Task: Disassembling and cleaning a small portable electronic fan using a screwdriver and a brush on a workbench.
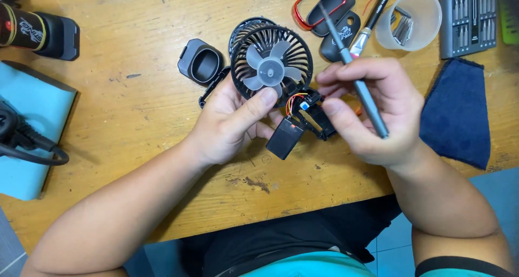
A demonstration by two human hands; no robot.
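Two bare arms, no sleeves over forearms. Left hand (230, 123) and right hand (373, 112) bare – no gloves, no rings, no watch. Short nails. Teal shirt with black edge at sleeve – dark shorts below.

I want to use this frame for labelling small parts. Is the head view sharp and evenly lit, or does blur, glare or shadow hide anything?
Head view: light is even and soft, with only faint shadows under the hands; the fan and battery are sharp; the screwdriver in the right hand is slightly soft; the frame edges bend a little; no strong glare on the table.
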